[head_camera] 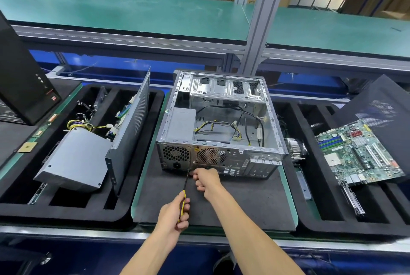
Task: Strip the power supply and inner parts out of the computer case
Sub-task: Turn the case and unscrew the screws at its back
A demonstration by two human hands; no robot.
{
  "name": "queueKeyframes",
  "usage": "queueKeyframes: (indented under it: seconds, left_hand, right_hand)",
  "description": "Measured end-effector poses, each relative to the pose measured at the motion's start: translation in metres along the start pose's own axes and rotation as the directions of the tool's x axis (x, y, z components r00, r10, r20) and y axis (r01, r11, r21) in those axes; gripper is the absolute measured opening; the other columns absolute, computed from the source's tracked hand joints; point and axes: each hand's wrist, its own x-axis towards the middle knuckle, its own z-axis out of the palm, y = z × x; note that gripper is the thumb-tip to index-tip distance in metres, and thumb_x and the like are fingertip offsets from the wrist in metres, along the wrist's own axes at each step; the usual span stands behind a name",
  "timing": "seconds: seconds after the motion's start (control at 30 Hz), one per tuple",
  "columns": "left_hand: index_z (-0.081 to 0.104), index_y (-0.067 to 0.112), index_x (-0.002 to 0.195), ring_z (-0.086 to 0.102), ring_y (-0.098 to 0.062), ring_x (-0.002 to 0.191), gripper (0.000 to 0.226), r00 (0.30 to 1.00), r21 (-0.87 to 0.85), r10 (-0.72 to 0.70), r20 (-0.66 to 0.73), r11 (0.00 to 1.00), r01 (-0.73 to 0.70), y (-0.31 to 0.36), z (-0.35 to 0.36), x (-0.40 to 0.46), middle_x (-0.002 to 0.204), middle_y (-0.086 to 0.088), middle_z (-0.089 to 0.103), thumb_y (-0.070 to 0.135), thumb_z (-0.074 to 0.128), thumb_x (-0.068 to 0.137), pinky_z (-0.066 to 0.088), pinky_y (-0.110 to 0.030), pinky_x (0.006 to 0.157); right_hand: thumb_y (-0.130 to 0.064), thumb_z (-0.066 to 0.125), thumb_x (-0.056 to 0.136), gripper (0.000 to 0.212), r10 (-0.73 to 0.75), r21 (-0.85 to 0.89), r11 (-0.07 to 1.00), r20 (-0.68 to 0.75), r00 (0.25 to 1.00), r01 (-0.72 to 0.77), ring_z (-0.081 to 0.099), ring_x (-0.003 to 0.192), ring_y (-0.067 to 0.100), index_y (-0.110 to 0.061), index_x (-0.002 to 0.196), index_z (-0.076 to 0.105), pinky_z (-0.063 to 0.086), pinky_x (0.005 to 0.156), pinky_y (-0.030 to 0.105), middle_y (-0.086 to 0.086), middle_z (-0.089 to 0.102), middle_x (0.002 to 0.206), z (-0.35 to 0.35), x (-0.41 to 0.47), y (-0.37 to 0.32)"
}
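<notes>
The open grey metal computer case lies on its side on a black foam mat, its rear panel toward the person. The grey box-shaped power supply sits inside, in the near left corner, with yellow and black cables beside it. The left hand grips the yellow-and-black handle of a screwdriver, whose tip meets the rear panel (low, beside the power socket). The right hand has curled fingers near the tip; what they hold I cannot tell. A green motherboard lies on the right black foam tray.
</notes>
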Motion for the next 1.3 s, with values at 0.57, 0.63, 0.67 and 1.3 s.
queueKeyframes:
  seconds: [0.57, 0.63, 0.67, 1.3]
  left_hand:
    - [0.044, 0.013, 0.091, 0.054, -0.017, 0.058, 0.024, 0.921, 0.695, 0.387, -0.051, 0.676, -0.245, 0.004, -0.004, 0.004, 0.076, -0.002, 0.064, 0.029, 0.06, 0.098, 0.038, -0.029, 0.048]
    - [0.047, 0.017, 0.093, 0.062, -0.017, 0.069, 0.021, 0.876, 0.797, 0.481, -0.032, 0.541, -0.268, 0.004, -0.007, 0.004, 0.076, -0.002, 0.071, 0.034, 0.057, 0.099, 0.043, -0.032, 0.057]
    - [0.049, 0.017, 0.093, 0.062, -0.015, 0.067, 0.021, 0.872, 0.803, 0.489, -0.029, 0.53, -0.271, 0.003, -0.007, 0.004, 0.071, -0.002, 0.072, 0.036, 0.056, 0.1, 0.043, -0.031, 0.056]
    - [0.058, 0.003, 0.1, 0.031, -0.009, 0.036, 0.032, 0.943, -0.288, -0.196, 0.268, 0.918, 0.273, 0.017, -0.005, 0.001, 0.058, -0.001, 0.041, 0.029, 0.041, 0.106, 0.023, -0.02, 0.026]
  right_hand:
    - [-0.004, 0.051, 0.097, 0.017, 0.1, 0.115, 0.986, 0.14, 0.985, -0.117, 0.021, 0.029, 0.004, -0.002, 0.083, 0.06, 0.013, 0.03, 0.017, -0.001, 0.043, 0.056, -0.009, 0.0, 0.003]
    - [-0.004, 0.052, 0.097, 0.017, 0.101, 0.104, 0.988, 0.138, 0.985, -0.116, 0.022, 0.029, 0.004, -0.002, 0.082, 0.06, 0.013, 0.03, 0.017, -0.002, 0.044, 0.051, -0.008, 0.0, 0.003]
    - [-0.004, 0.052, 0.097, 0.018, 0.099, 0.098, 0.989, 0.138, 0.986, -0.113, 0.022, 0.029, 0.004, -0.002, 0.081, 0.06, 0.013, 0.03, 0.017, -0.003, 0.044, 0.049, -0.008, 0.0, 0.003]
    - [-0.005, 0.053, 0.097, 0.021, 0.121, 0.031, 0.991, 0.191, 0.974, -0.129, 0.023, 0.034, 0.004, -0.001, 0.084, 0.07, 0.015, 0.032, 0.018, -0.005, 0.044, 0.052, 0.003, -0.003, 0.016]
